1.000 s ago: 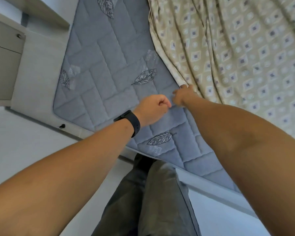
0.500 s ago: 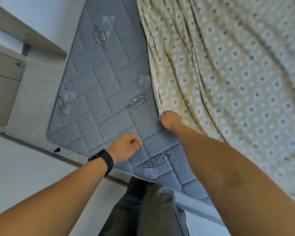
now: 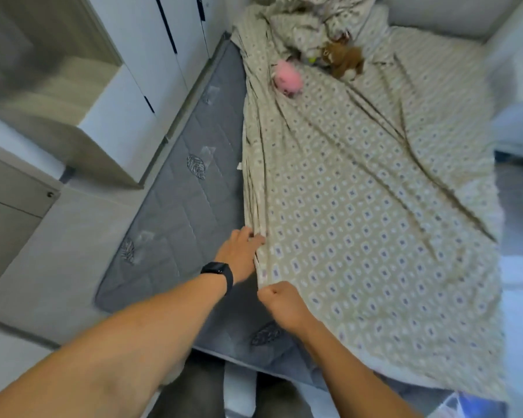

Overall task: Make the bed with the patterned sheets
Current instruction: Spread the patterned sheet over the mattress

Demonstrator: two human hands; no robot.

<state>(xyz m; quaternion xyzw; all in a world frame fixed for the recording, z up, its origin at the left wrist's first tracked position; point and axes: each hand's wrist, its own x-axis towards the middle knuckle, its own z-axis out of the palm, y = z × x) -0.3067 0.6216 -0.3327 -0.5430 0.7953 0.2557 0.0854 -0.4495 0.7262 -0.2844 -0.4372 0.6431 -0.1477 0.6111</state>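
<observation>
Here, the patterned sheet [image 3: 375,221] covers the grey mattress [image 3: 175,212] except its left strip; left hand [image 3: 242,254] grips its bunched edge, right hand [image 3: 281,303] fists the same edge nearer (no readable writing anywhere).

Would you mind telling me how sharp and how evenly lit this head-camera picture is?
Head view: wide-angle bending curves the mattress edge and cabinets; motion blur softens the toys near the top and the far right edge; the patterned sheet and both the left hand and right hand read fairly clearly; lighting is soft, with shadows only in the sheet's folds.
</observation>
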